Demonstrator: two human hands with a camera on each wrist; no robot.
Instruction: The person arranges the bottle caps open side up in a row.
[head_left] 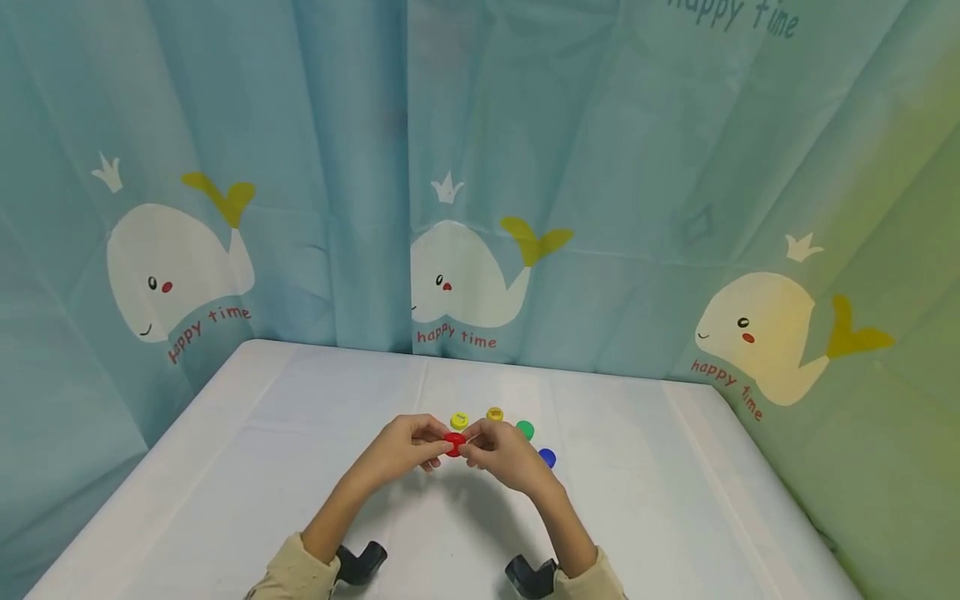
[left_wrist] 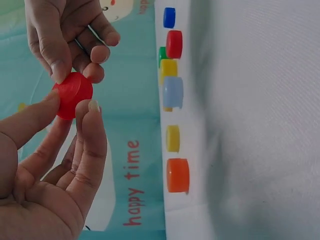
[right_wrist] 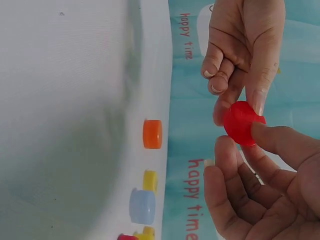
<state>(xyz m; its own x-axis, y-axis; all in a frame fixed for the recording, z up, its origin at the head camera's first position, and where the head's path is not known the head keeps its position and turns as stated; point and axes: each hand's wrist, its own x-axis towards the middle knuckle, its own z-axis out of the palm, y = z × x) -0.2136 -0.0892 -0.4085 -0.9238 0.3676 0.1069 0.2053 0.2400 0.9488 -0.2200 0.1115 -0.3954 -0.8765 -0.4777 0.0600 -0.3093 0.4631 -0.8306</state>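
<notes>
A round red plastic cap (head_left: 454,444) is between my two hands, held above the white table. My left hand (head_left: 405,446) pinches its left side between thumb and fingers. From the right, my right hand (head_left: 508,455) pinches the same cap. In the left wrist view the red cap (left_wrist: 75,95) shows its flat round face, with a thumb pressed on it from either side. The right wrist view has the red cap (right_wrist: 242,123) clear of the table, the other fingers of both hands loosely bent around it.
Beyond the hands stand a yellow cap (head_left: 459,421), an orange-yellow cap (head_left: 494,413), a green cap (head_left: 525,430) and a blue cap (head_left: 547,457). Wrist views also show an orange cap (left_wrist: 178,175), a light blue cap (left_wrist: 173,92) and another red cap (left_wrist: 174,44). A whale-print curtain (head_left: 360,208) hangs behind the table.
</notes>
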